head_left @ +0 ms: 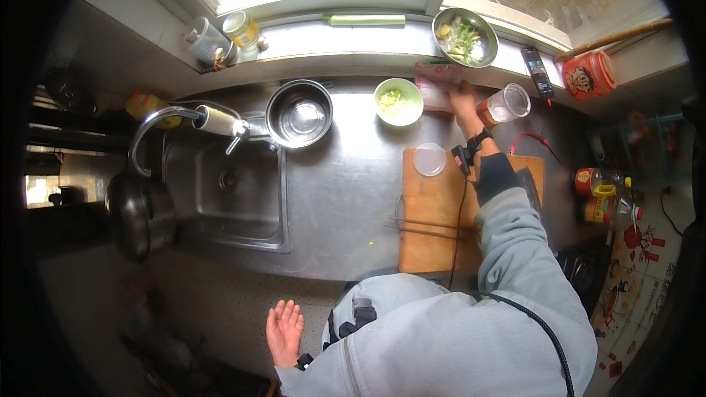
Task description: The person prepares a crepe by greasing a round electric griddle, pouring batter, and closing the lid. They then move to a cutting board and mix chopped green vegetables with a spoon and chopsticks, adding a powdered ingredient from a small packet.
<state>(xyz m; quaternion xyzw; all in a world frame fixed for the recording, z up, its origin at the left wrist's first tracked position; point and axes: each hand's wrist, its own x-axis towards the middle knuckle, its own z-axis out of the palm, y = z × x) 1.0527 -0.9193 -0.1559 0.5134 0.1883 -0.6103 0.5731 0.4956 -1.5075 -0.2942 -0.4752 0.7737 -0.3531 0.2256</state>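
Observation:
My right hand [464, 99] reaches over the far side of the steel counter. Its fingers close on the right edge of a clear plastic bag with red print [435, 90]. Left of the bag stands a pale green bowl [382, 112] of chopped yellow-green pieces. A clear plastic tub [509, 103] with red at its base is close to the right of that hand. Beneath my right forearm lies a wooden cutting board [423, 250], with a round clear lid [429, 159] and chopsticks [426, 229] on it. My left hand [284, 332] hangs low, palm up, fingers apart, holding nothing.
A steel pot [299, 137] sits beside the sink [220, 209] and its faucet [165, 112]. On the sill are a steel bowl of cut vegetables [488, 51], a green stalk [366, 20] and a phone [537, 72]. Bottles [607, 198] stand at the right. A cable [461, 213] crosses the board.

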